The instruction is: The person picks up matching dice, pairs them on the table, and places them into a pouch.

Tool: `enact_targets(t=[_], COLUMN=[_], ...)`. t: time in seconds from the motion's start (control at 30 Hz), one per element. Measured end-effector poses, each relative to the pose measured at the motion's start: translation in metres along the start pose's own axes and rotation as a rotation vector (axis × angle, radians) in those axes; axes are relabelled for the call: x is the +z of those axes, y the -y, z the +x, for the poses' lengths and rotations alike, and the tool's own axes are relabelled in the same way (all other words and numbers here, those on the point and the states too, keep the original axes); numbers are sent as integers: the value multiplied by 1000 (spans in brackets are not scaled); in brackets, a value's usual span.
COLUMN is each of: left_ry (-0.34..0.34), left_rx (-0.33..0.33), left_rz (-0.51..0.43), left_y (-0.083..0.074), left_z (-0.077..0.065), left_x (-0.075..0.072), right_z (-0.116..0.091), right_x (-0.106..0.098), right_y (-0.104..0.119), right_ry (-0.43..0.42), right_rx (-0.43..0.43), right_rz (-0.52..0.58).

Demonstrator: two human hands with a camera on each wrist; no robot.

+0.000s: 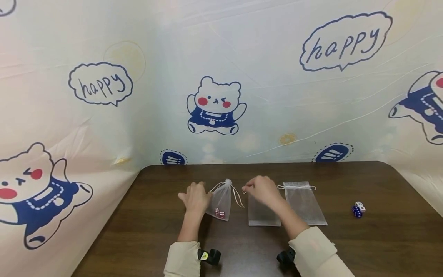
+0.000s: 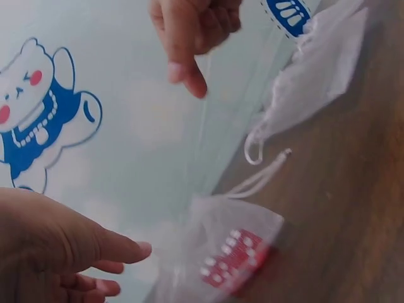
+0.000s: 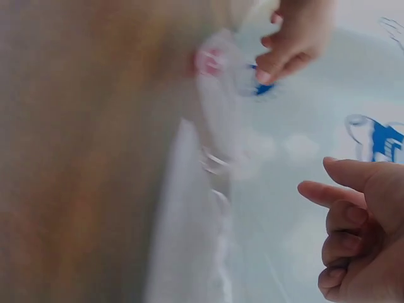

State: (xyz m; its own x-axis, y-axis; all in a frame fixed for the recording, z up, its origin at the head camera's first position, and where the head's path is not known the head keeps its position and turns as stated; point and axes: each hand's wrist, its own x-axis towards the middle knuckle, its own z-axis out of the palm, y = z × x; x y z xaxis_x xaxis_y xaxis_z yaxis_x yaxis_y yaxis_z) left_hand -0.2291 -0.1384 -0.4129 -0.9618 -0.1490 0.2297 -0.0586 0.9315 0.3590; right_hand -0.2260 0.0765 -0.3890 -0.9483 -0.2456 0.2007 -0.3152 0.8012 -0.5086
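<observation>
The filled drawstring bag (image 1: 224, 198) lies at the centre of the head view, red dice (image 1: 219, 212) showing through the mesh at its bottom and its neck gathered towards the top. The left hand (image 1: 195, 197) is just left of it, fingers relaxed and holding nothing, overlapping the bag's left edge in that view. The right hand (image 1: 263, 190) is right of centre, thumb and forefinger extended and apart, other fingers curled in, with nothing gripped.

Right hand and forearm cover the top and right side of the middle bag (image 1: 263, 212). The right-hand bag (image 1: 305, 206) lies flat beyond the forearm, its white cord across the top. Further right on the brown table (image 1: 391, 238) sit a white die (image 1: 360, 206) and a blue die (image 1: 357, 212), side by side. A printed backdrop (image 1: 270, 57) fills the upper frame.

Counted: three mesh bags, one filled; at least two red dice inside; two loose dice; two wrist cameras (image 1: 215, 257), one at each cuff.
</observation>
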Motion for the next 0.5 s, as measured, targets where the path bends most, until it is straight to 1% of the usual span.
enact_targets(t=[0.1, 0.17, 0.23, 0.3, 0.4, 0.5], left_ry=[-92, -153, -182, -174, -122, -69], left_rx=[53, 119, 197, 284, 399, 507], left_rz=[-65, -112, -153, -181, -200, -221], left_y=[-10, -19, -29, -39, -54, -68], left_z=[1, 1, 0, -1, -4, -7], left_x=[-5, -8, -9, -7, 1, 13], right_z=[-1, -3, -6, -11, -19, -28], right_x=[-21, -35, -48, -59, -72, -80], right_y=[-2, -4, -5, -6, -6, -5], right_ry=[-60, -105, -155, -210, -279, -321], right_rx=[15, 30, 52, 64, 78, 76], right_rz=[33, 73, 114, 151, 202, 219])
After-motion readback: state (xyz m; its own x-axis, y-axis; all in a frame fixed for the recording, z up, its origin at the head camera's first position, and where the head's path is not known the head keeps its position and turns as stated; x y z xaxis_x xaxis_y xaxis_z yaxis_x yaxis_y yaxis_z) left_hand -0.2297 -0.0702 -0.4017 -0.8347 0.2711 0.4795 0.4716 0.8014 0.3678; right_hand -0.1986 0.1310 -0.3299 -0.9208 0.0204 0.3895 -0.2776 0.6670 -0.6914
